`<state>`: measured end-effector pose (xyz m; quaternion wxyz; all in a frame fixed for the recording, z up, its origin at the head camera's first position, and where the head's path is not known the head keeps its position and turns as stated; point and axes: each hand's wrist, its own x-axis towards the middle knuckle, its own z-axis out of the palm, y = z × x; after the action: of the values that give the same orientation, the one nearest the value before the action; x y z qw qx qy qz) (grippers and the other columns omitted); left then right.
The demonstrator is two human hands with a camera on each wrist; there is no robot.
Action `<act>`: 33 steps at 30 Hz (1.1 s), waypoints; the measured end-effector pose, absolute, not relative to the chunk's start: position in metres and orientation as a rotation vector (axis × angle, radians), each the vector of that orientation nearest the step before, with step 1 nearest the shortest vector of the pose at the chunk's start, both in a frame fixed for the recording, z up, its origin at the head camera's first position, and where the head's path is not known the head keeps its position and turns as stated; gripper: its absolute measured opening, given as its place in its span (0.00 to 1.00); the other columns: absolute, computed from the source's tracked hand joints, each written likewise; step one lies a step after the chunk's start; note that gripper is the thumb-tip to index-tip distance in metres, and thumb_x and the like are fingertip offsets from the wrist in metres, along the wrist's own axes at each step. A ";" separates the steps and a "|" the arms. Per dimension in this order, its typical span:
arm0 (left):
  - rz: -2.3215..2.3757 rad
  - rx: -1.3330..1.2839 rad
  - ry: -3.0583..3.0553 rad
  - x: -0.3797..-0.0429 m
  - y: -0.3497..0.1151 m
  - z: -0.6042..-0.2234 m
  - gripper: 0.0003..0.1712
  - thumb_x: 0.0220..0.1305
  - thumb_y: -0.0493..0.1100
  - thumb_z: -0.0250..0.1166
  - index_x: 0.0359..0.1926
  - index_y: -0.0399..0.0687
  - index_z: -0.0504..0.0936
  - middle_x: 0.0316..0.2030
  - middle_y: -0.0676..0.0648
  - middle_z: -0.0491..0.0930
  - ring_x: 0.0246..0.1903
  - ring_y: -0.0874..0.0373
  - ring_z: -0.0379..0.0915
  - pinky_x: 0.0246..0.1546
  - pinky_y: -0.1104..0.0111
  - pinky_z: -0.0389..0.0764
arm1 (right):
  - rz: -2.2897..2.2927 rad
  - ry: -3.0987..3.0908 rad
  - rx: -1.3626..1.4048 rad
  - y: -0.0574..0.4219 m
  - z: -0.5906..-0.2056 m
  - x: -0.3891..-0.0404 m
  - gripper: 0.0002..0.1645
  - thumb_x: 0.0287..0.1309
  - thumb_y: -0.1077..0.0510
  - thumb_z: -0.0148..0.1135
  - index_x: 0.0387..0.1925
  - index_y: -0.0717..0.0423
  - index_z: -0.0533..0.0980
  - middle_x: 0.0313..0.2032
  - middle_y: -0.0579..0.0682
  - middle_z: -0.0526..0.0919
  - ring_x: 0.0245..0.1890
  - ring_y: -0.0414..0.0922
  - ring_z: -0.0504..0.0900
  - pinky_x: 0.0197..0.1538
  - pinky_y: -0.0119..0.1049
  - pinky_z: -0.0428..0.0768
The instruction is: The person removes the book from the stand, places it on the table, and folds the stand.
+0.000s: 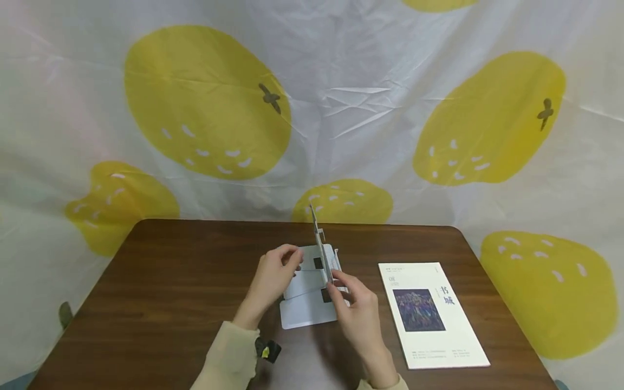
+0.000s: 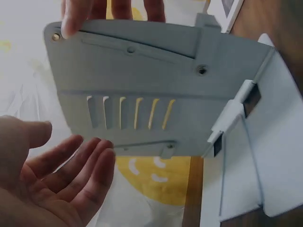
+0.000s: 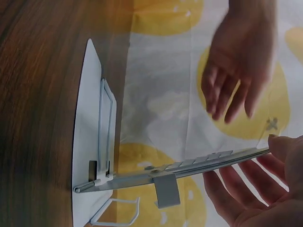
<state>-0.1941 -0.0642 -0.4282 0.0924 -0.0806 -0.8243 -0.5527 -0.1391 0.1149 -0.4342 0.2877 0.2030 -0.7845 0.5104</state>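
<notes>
A light grey metal folding book stand point(image 1: 307, 314) rests on the table, with its slotted back plate point(image 2: 132, 90) swung up from the flat base point(image 3: 85, 123). My right hand point(image 1: 359, 311) pinches the plate's edge between thumb and fingers; the right wrist view shows the thumb on one face and fingers beneath. Left of the plate, my left hand point(image 1: 274, 273) hangs with loosely bent fingers and holds nothing. In the left wrist view its fingers point(image 2: 90, 175) lie close to the plate's lower corner. A wire support point(image 3: 106, 127) stands along the base.
To the right a white book or magazine point(image 1: 463, 338) with a dark picture lies flat on the brown wooden table point(image 1: 195, 271). Behind the table hangs a white cloth point(image 1: 341, 135) printed with yellow fruit. A small black and yellow object point(image 1: 268, 350) shows by the left sleeve.
</notes>
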 end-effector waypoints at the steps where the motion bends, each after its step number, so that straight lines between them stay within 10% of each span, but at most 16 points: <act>1: -1.668 -0.229 -2.443 -0.200 -0.063 -0.426 0.13 0.71 0.47 0.59 0.43 0.43 0.84 0.29 0.51 0.82 0.28 0.59 0.79 0.30 0.65 0.81 | 1.344 -2.092 0.562 0.115 -0.438 -0.141 0.17 0.49 0.78 0.67 0.43 0.69 0.80 0.37 0.62 0.84 0.34 0.53 0.85 0.34 0.36 0.84; 33: -1.099 -0.021 -2.691 -0.230 -0.113 -0.406 0.07 0.57 0.45 0.64 0.31 0.48 0.87 0.22 0.52 0.80 0.20 0.54 0.71 0.22 0.62 0.71 | 0.990 -2.215 0.811 0.075 -0.471 -0.139 0.14 0.54 0.61 0.71 0.44 0.55 0.81 0.42 0.45 0.84 0.43 0.42 0.81 0.48 0.35 0.78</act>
<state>-0.2300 -0.1131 -0.4062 0.1169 -0.0070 -0.9194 -0.3756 -0.1386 0.0754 -0.4714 0.2878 0.3036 -0.8292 0.3707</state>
